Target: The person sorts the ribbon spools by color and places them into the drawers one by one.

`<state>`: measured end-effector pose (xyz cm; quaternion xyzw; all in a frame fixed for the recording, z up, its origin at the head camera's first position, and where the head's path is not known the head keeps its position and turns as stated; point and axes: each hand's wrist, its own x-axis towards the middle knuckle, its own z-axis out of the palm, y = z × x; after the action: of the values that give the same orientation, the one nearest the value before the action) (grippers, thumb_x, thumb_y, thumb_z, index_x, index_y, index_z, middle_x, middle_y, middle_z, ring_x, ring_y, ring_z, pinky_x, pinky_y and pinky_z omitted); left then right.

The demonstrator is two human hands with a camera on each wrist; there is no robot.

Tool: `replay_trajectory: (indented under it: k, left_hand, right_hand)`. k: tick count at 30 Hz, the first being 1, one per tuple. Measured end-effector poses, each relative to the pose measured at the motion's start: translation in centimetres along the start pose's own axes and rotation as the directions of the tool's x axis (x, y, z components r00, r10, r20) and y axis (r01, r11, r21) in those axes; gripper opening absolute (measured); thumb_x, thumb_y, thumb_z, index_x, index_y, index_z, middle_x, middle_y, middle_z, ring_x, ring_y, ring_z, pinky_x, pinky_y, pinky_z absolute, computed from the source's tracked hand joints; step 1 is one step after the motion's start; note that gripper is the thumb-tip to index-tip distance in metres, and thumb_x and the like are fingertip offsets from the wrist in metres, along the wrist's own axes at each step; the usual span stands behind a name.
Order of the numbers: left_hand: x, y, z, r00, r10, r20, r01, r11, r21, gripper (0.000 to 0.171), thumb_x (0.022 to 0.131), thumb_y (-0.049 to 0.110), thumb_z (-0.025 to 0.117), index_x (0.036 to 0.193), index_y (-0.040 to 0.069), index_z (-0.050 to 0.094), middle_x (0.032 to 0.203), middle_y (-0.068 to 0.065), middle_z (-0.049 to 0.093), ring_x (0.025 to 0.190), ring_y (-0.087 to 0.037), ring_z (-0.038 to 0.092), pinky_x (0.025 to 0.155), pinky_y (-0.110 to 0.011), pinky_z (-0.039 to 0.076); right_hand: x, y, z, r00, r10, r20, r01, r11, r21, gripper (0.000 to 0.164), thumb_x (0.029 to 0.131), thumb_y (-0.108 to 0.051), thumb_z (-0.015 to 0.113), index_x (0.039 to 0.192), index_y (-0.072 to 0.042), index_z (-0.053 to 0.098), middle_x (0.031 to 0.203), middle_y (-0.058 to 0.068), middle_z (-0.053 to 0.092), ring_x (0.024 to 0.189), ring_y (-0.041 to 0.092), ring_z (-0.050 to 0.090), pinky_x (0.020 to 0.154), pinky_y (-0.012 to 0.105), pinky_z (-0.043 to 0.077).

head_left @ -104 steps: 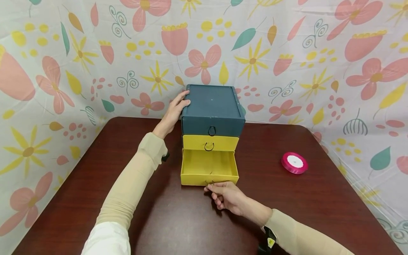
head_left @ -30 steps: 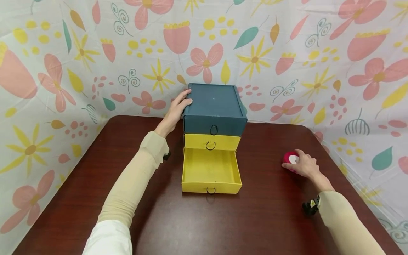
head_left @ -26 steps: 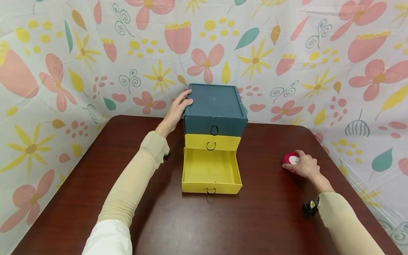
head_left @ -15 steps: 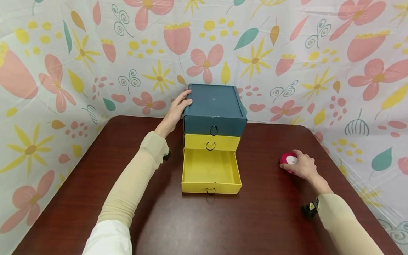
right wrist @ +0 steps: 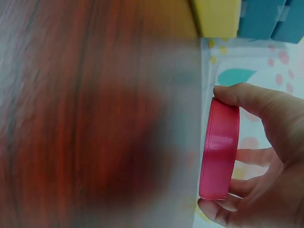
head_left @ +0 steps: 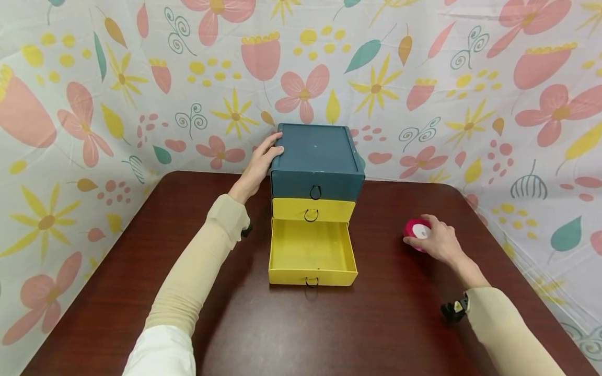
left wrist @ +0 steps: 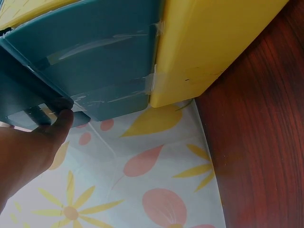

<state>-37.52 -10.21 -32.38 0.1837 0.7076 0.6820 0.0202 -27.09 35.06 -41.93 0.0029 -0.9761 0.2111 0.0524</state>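
Observation:
My right hand (head_left: 439, 240) grips a roll of pink ribbon (head_left: 416, 233) with a white centre, at the right of the table. In the right wrist view, the thumb and fingers span the ribbon's rim (right wrist: 221, 149); it seems to be just off the table. My left hand (head_left: 258, 164) rests on the upper left edge of a small drawer cabinet (head_left: 317, 149), blue on top with yellow drawers below. One digit (left wrist: 61, 124) presses the blue side in the left wrist view; other fingers are partly hidden. The bottom yellow drawer (head_left: 312, 245) is pulled out, its inside bare.
The middle yellow drawer (head_left: 291, 208) and the top blue drawer (head_left: 291, 184) are pushed in, each with a black ring handle. A dark reddish wooden table (head_left: 376, 324) carries everything. Flower-patterned cloth (head_left: 155, 120) hangs behind and at both sides.
My right hand pulled the bottom drawer further out, let go of its ring and took hold of the ribbon roll. It has since shifted the roll slightly left. The left hand stayed put.

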Motion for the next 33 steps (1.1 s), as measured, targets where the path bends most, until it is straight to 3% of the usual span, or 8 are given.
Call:
replay_trajectory:
  k: [8,17,21,27,33]
  left_hand:
    - [0.1,0.0,0.1,1.0,0.0,0.004,0.0,1.0,0.003,0.053,0.102,0.033,0.043,0.153,0.028,0.028,0.162,0.003,0.018,0.136,-0.024,0.039,0.11,-0.045,0.034]
    - [0.2,-0.2,-0.1,1.0,0.012,-0.008,-0.012,1.0,0.014,0.054,0.101,0.035,0.044,0.152,0.029,0.03,0.16,0.001,0.023,0.127,-0.024,0.046,0.104,-0.041,0.04]
    - [0.1,-0.1,0.0,1.0,0.006,-0.006,-0.006,1.0,0.006,0.053,0.101,0.034,0.044,0.152,0.028,0.03,0.16,0.002,0.022,0.131,-0.023,0.044,0.107,-0.043,0.038]
    - [-0.7,1.1,0.2,1.0,-0.012,0.014,0.012,1.0,-0.002,0.054,0.102,0.029,0.042,0.154,0.024,0.027,0.162,0.0,0.017,0.137,-0.025,0.038,0.111,-0.044,0.034]
    - [-1.7,2.5,0.4,0.999,-0.027,0.025,0.027,1.0,-0.006,0.055,0.103,0.025,0.041,0.155,0.019,0.025,0.162,-0.002,0.016,0.131,-0.027,0.043,0.105,-0.041,0.038]
  right_hand:
    - [-0.3,-2.2,-0.4,0.999,-0.041,0.003,0.041,0.999,0.018,0.091,0.076,-0.047,0.077,0.141,0.002,0.037,0.127,0.034,0.051,0.105,0.048,0.046,0.083,0.058,0.046]
    - [-1.1,-5.5,-1.0,0.996,-0.091,0.022,0.091,0.995,0.042,0.091,0.075,-0.042,0.079,0.144,-0.002,0.035,0.128,0.029,0.049,0.11,0.044,0.042,0.083,0.058,0.051]
    - [-1.6,-7.0,-1.1,0.992,-0.123,0.032,0.122,0.992,0.039,0.091,0.074,-0.042,0.08,0.143,-0.003,0.036,0.129,0.027,0.05,0.112,0.043,0.042,0.084,0.058,0.051]
    - [-2.4,-9.3,-1.3,0.986,-0.167,0.03,0.165,0.985,0.05,0.088,0.073,-0.041,0.081,0.14,-0.004,0.039,0.125,0.024,0.054,0.11,0.039,0.044,0.082,0.053,0.053]
    - [-3.1,-11.6,-1.1,0.979,-0.198,0.048,0.195,0.978,0.071,0.087,0.072,-0.042,0.083,0.139,-0.006,0.041,0.123,0.021,0.057,0.109,0.035,0.046,0.08,0.049,0.056]
